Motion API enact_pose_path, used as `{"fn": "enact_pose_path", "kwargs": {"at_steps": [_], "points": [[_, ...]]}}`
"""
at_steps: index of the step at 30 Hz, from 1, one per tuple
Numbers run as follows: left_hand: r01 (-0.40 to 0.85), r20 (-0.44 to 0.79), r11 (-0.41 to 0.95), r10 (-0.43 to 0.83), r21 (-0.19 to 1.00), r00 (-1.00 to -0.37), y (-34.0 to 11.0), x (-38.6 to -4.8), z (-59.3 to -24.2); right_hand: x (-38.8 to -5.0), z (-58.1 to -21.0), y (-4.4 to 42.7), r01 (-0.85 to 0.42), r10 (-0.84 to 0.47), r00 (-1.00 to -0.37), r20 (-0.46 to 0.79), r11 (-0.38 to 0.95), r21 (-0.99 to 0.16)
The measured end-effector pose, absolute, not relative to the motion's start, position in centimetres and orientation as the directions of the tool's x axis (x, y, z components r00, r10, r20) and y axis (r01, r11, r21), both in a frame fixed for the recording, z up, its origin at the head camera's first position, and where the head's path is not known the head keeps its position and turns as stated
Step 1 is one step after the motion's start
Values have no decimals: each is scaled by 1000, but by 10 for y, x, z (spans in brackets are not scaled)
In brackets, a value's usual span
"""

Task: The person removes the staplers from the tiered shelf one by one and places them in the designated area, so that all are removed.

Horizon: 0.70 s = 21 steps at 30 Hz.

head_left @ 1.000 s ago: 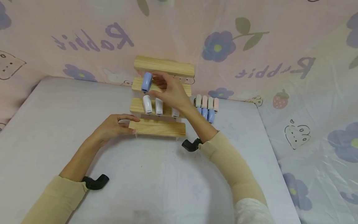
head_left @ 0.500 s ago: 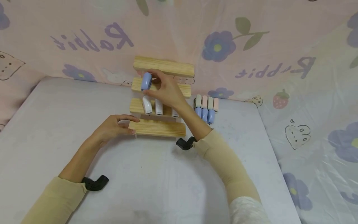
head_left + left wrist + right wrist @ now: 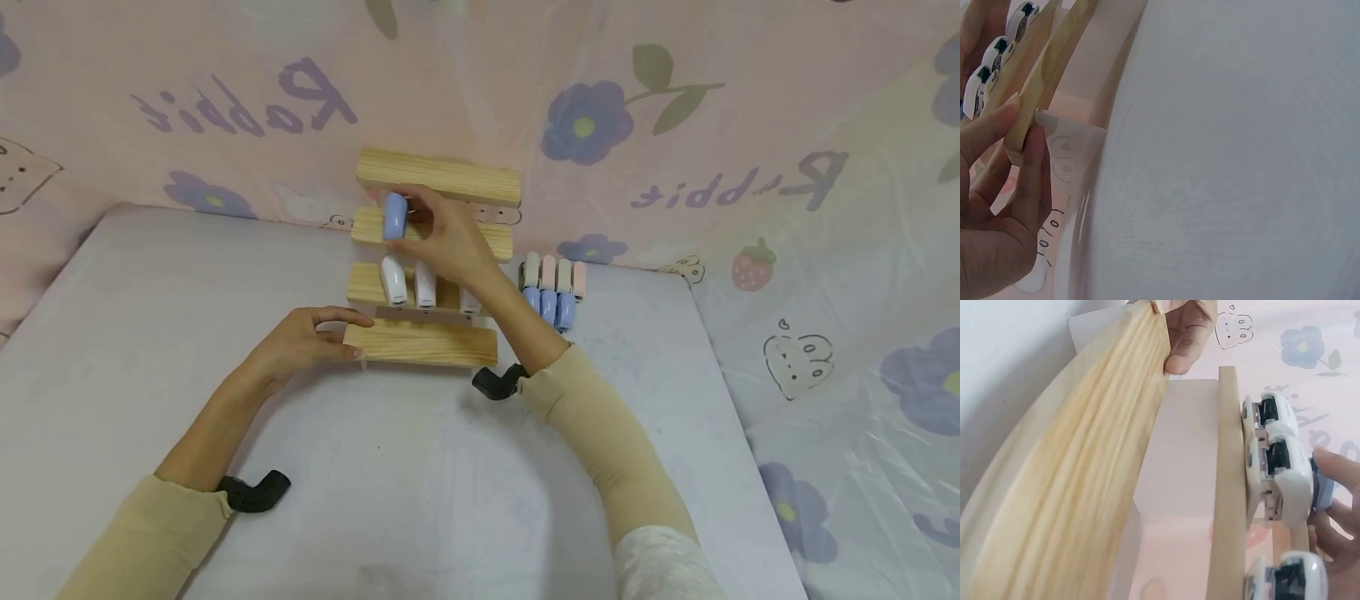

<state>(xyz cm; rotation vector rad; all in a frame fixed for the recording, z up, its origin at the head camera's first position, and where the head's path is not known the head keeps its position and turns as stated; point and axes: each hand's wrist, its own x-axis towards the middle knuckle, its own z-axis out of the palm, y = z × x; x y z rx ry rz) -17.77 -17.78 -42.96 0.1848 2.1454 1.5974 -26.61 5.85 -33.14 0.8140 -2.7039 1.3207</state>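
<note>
While my left hand (image 3: 303, 342) pinches the left end of the lowest pale wooden board (image 3: 423, 342), my right hand (image 3: 448, 240) grasps a small, glossy light-blue stapler (image 3: 394, 217) at the left end of the second pale wooden board from the top (image 3: 498, 241); I cannot tell whether it touches the wood. Three glossy white staplers (image 3: 425, 286) sit on the pale wooden board between those two (image 3: 364, 286).
</note>
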Motion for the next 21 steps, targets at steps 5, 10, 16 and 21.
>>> {"fn": "enact_pose_path", "kwargs": {"at_steps": [5, 10, 16, 21], "points": [[-162, -282, 324, 368, 932, -886, -177, -177, -428, -264, -329, 64, -469, -450, -857, 253, 474, -746], [-165, -284, 328, 359, 930, -889, -177, -177, -427, -261, -324, 69, -460, -453, -854, 256, 429, -777], [-165, -281, 321, 358, 933, -890, -177, -177, -428, -258, -322, 79, -435, -450, -858, 246, 385, -814], [-175, -285, 309, 363, 935, -887, -177, -176, -429, -256, -322, 88, -420, -441, -865, 239, 377, -826]]}}
